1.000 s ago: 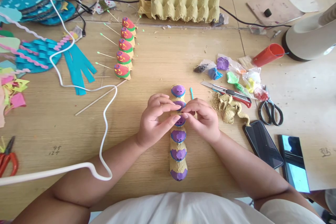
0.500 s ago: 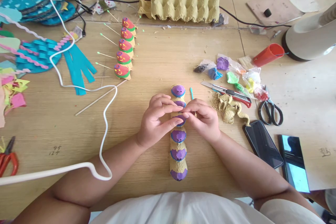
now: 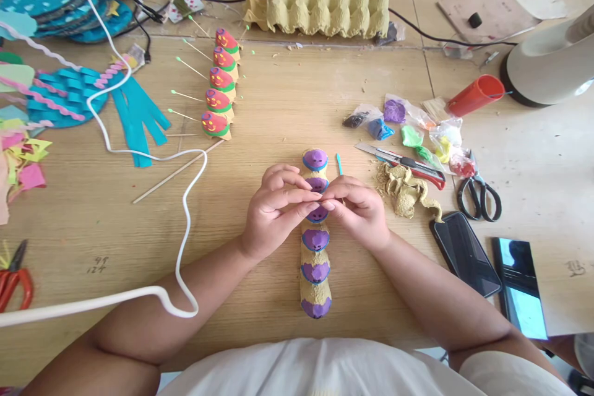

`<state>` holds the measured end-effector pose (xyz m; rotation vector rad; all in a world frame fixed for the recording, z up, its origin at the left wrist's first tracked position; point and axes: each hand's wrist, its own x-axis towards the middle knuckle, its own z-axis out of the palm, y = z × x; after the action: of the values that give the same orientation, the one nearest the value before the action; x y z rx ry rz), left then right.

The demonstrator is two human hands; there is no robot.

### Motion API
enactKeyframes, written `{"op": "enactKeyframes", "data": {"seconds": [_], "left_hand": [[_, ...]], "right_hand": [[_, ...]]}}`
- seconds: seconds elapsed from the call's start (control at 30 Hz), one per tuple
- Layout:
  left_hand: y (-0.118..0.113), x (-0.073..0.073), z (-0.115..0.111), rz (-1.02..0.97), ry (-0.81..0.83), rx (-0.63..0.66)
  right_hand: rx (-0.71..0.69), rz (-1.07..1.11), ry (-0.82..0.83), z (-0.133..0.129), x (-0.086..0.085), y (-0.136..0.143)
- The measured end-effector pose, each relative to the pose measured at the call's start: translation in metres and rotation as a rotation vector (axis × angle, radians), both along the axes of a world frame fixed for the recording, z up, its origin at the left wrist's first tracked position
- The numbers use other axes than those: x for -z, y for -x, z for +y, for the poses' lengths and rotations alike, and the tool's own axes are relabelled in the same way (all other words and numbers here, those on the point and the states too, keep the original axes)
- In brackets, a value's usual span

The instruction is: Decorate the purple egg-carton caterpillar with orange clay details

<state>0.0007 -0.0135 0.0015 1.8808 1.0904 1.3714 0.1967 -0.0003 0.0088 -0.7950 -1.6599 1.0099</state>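
Strip (image 3: 315,240) of six carton humps runs lengthwise on the surface (image 3: 269,303), lower center of frame. Purple patches on all six. Blue edging plain on the top, fourth and fifth humps; can't confirm it on the bottom one. Dark dots on the upper humps, partly hidden by fingers. Dots lower down too small to judge.

Left hand (image 3: 271,216) and right hand (image 3: 364,210) together over the second and third humps, thumb and forefinger of each closed to a pinch, tips meeting. Can't tell if something tiny is between them. Blue stick (image 3: 339,164) just beside the strip's upper end.

Red-capped row (image 3: 221,80), upper left of center: five humps, all with yellow faces and green edging. Looks further along than the purple one.

Containers: clear bags (image 3: 452,131) right of center hold black, purple, blue, green, yellow and red soft material. Red tube (image 3: 476,96) tilted, upper right, thin blue stick at its mouth; inside not readable. Egg trays (image 3: 325,9) top center, front one humps up.
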Motion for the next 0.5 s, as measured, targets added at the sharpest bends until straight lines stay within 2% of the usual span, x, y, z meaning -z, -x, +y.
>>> {"op": "enactKeyframes", "data": {"seconds": [0.23, 0.5], "left_hand": [[-0.0007, -0.0037, -0.0011, -0.006, 0.056, -0.001], [-0.0015, -0.0043, -0.0012, -0.014, 0.048, -0.003]], "right_hand": [[0.066, 0.011, 0.078, -0.0009, 0.0024, -0.0019], [0.06, 0.034, 0.104, -0.0021, 0.005, -0.0021]]}}
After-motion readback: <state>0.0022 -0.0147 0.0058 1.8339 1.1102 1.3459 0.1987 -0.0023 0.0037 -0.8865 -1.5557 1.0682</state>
